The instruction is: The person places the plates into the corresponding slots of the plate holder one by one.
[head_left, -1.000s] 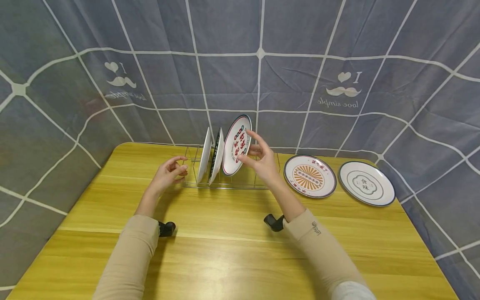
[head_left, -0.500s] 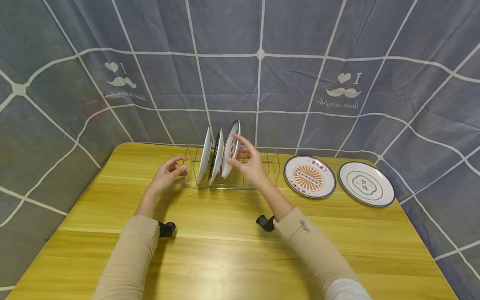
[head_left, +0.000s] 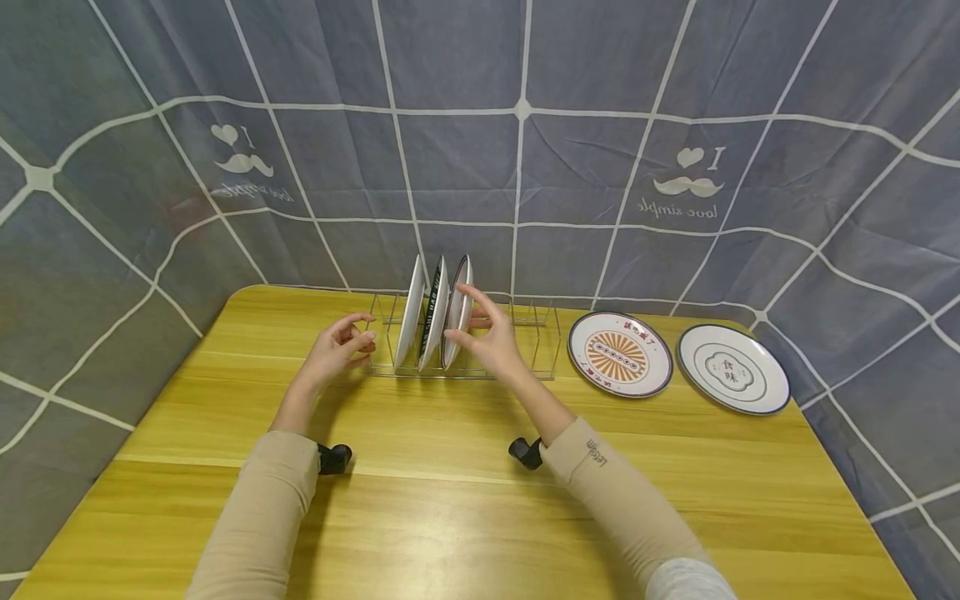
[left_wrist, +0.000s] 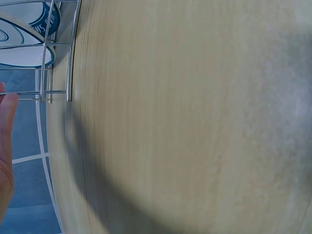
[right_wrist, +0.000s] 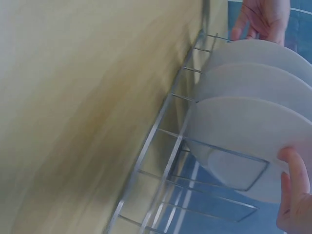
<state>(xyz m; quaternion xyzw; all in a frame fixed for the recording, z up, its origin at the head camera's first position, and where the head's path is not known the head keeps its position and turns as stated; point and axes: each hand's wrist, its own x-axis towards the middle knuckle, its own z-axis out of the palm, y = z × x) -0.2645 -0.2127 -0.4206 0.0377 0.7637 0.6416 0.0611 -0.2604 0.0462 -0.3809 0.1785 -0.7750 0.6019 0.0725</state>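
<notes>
Held plate (head_left: 459,315), one: stands on edge in the wire rack (right_wrist: 157,129), third from the left, its disc running front to back, top leaning slightly right, plain back facing right. Right hand (head_left: 491,335), one: thumb and fingers pinch this plate at its right side. Other racked plates, two: first plate (head_left: 408,318) and second plate (head_left: 435,318), likewise on edge. Left hand (head_left: 337,343), one: fingers loosely bent at the rack's left end; whether they grip the wire cannot be told. Flat plates, two, right of the rack: sunburst plate (head_left: 620,354), grey-lettered plate (head_left: 733,368). Wooden table (head_left: 427,517), one.
</notes>
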